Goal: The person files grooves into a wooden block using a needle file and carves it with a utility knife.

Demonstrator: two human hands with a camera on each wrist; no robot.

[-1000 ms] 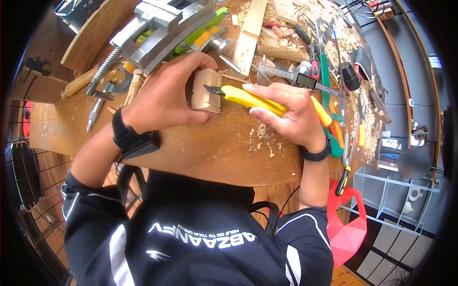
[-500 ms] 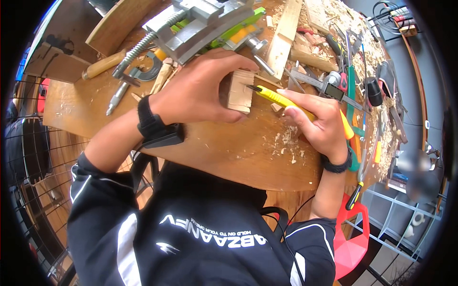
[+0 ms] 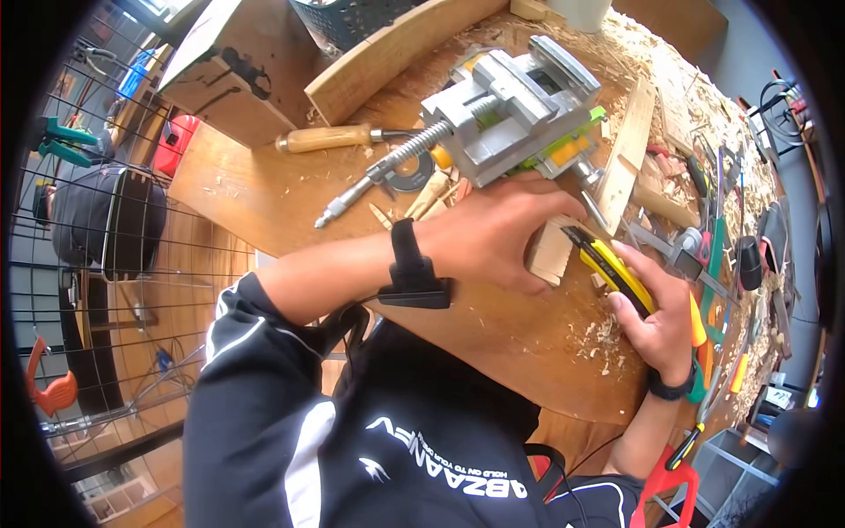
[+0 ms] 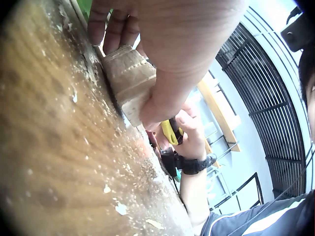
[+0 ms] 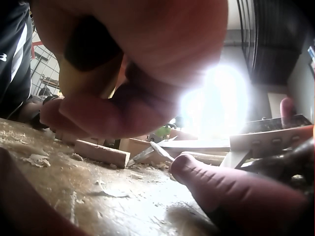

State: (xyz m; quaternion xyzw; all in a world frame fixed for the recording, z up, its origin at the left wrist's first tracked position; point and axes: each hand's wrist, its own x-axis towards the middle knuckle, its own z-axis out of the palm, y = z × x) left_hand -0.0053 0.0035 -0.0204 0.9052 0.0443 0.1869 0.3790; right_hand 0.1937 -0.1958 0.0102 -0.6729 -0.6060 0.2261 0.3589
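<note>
- At the table (image 3: 497,339), near the vise (image 3: 515,114), I have the block (image 3: 550,253) in the left hand (image 3: 493,231), gripped between thumb and fingers.
- The right hand (image 3: 656,308) grips the knife (image 3: 620,275), its dark nose at the block's upper edge; I cannot tell whether the blade touches.
- I judge the step in hand to be scoring or paring the block; another stroke would call for a firm hold, thumb clear of the blade.
- The block is pale, squared wood, with lines across its side; the knife's slim body is yellow and black.
- Curled shavings (image 3: 603,343) litter the glossy brown wood; the vise is grey metal.
</note>
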